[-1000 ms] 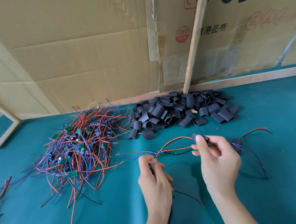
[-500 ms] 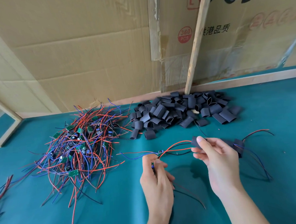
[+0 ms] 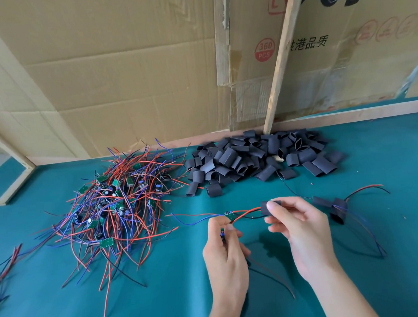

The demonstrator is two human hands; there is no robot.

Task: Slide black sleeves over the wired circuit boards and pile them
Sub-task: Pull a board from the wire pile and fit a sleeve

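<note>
My left hand (image 3: 224, 251) pinches a small green circuit board (image 3: 222, 233) with red, blue and black wires. Its red and black wires (image 3: 246, 214) arc right into a black sleeve (image 3: 270, 206), which my right hand (image 3: 299, 228) pinches between thumb and fingers. A second small board (image 3: 229, 215) shows just above my left hand; whether it touches the held wires I cannot tell. A heap of loose black sleeves (image 3: 259, 159) lies at the back centre. A tangle of wired boards (image 3: 113, 202) lies to the left. Sleeved boards (image 3: 336, 208) lie right of my right hand.
The teal table top (image 3: 161, 294) is backed by cardboard sheets (image 3: 125, 65) and a leaning wooden slat (image 3: 282, 57). A few stray wires (image 3: 3, 273) lie at the left edge. A wooden frame (image 3: 15, 185) stands at the far left.
My hands have stayed at the same work; the sleeve has been threaded a little along the red and black wires. The piles have not moved.
</note>
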